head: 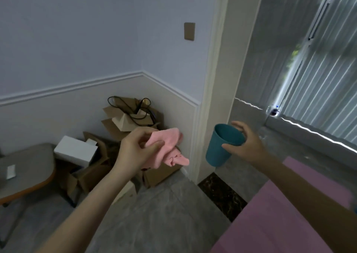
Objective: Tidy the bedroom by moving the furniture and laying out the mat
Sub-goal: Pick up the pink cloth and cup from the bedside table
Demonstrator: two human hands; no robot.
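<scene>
Nearest, lower right of the frame: pink mat [289, 214], flat on the grey floor [164, 220], its long edge running diagonally from bottom centre up toward the right edge, partly under the right forearm. Looks already unrolled there, though how far it reaches past the frame cannot be told.

Mid-frame, both hands raised and full. Left hand [135, 150], centre left, fingers and thumb curled around a crumpled pink cloth [168, 148], pinching it with loose folds hanging below and to the right. Right hand [245, 144], centre right, thumb and fingers wrapped around the rim of a teal cup [222, 146], tilted, mouth toward the upper right, base down-left. Neither hand free.

The relation that matters: mat below and to the right of both grips, far closer to the right hand, directly beneath that arm; left hand well apart from it, over bare floor. Likely no handling of the mat or furniture until cup and cloth are set down somewhere.

Further back, lower left: rounded beige table [29, 167] with an orange edge. Behind the left hand, in the corner: stack of cardboard boxes [123, 121], a white box [77, 150], black cables [135, 107] on top. Beyond, pale walls with a moulding strip, a wall switch [189, 31] upper centre, and grey curtains [318, 69] at upper right.
</scene>
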